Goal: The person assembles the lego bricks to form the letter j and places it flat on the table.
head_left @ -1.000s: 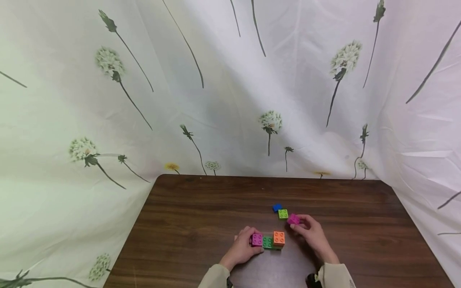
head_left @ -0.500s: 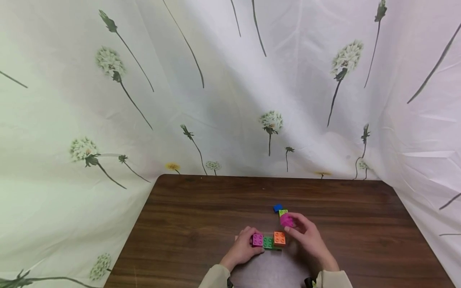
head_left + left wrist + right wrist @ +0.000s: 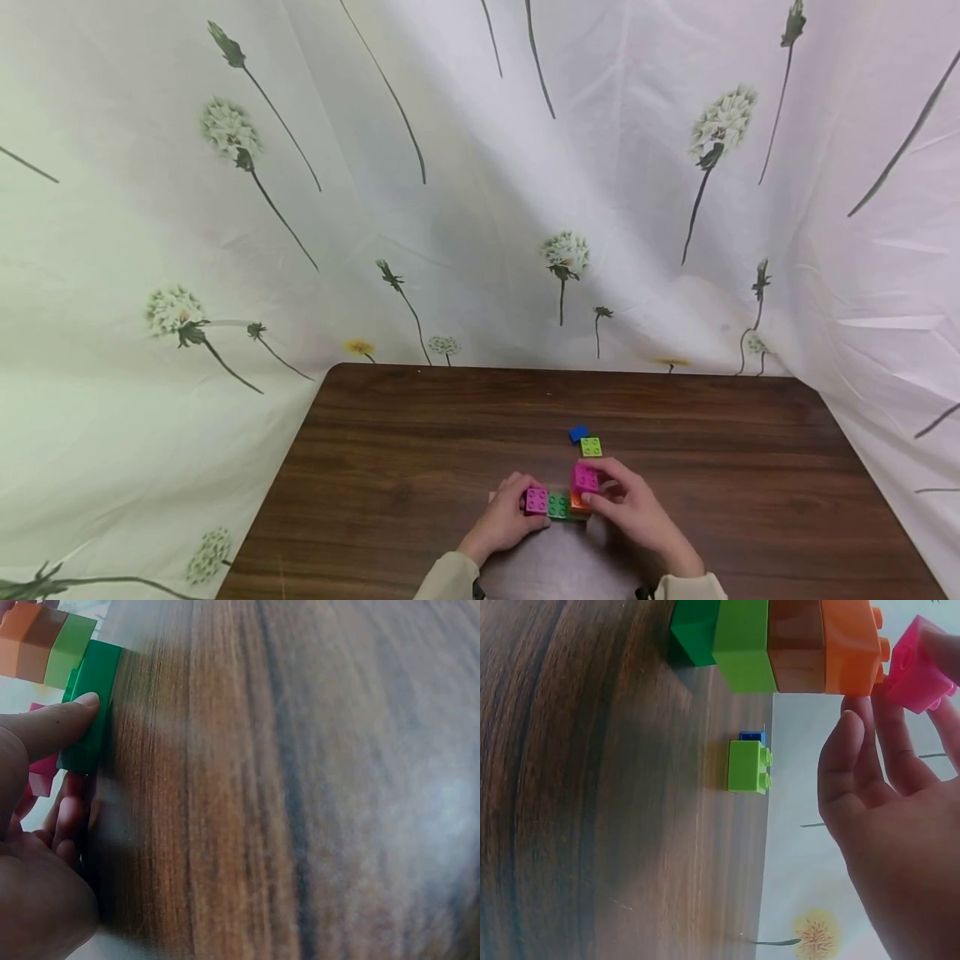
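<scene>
My left hand point(image 3: 501, 521) holds a green toy brick point(image 3: 557, 505) low at the table, its thumb along the brick's side in the left wrist view. A magenta brick point(image 3: 536, 501) stands on the green brick's left end, next to those fingers. On the right end rises a stack: a light green brick point(image 3: 742, 646), a brown one point(image 3: 796, 649) and an orange one point(image 3: 850, 651) on top. Just over the orange studs, my right hand point(image 3: 636, 510) pinches a pink brick point(image 3: 586, 477) between thumb and fingers. In the right wrist view it is slightly tilted against the stack.
Beyond the stack, a lime green brick point(image 3: 591, 447) lies on the dark wooden table point(image 3: 420, 442), with a small blue brick point(image 3: 578, 434) just behind it. A white cloth point(image 3: 465, 250) printed with dandelions hangs along the table's far edge and sides.
My right hand has carried the pink brick left and nearer, from beside the lime green brick to over the orange one. The left hand and its bricks have stayed put.
</scene>
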The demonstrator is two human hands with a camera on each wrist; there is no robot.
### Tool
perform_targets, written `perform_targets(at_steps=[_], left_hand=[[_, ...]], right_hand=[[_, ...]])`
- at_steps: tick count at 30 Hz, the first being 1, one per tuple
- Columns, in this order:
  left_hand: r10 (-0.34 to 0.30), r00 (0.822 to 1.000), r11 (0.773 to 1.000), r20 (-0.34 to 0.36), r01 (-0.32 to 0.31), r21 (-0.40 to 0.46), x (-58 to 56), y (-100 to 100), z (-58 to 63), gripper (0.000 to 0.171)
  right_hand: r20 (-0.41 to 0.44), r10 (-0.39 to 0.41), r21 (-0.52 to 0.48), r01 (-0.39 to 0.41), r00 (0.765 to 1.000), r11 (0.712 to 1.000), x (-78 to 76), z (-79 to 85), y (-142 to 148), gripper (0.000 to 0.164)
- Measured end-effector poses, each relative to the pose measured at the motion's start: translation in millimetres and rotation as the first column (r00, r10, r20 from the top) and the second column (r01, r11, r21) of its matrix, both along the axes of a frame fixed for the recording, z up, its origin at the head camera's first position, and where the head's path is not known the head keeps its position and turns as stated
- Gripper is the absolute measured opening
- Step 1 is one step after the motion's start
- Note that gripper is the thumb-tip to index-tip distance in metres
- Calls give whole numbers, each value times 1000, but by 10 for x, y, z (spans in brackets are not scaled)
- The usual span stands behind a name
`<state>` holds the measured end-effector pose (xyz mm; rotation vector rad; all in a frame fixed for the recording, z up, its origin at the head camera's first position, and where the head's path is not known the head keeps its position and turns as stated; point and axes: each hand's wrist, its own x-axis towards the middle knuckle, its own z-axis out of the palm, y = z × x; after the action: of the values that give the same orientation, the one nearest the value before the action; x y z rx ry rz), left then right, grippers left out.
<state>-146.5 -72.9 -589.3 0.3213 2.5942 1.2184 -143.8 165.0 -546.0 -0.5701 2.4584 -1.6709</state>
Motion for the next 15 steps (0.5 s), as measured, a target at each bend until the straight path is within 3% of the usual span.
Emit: perform_targets(at_steps=[9,15], left_hand=[[0,1000,1000,-7,1,10,2,2,-5,31],[-1,1000,1000,2,1,7,-1,1,-10,30]], right_hand=[[-108,51,39,-47,993,998,3,-63,6,37],[-85,30,53,-26,996,998,21,-83,-10,38]])
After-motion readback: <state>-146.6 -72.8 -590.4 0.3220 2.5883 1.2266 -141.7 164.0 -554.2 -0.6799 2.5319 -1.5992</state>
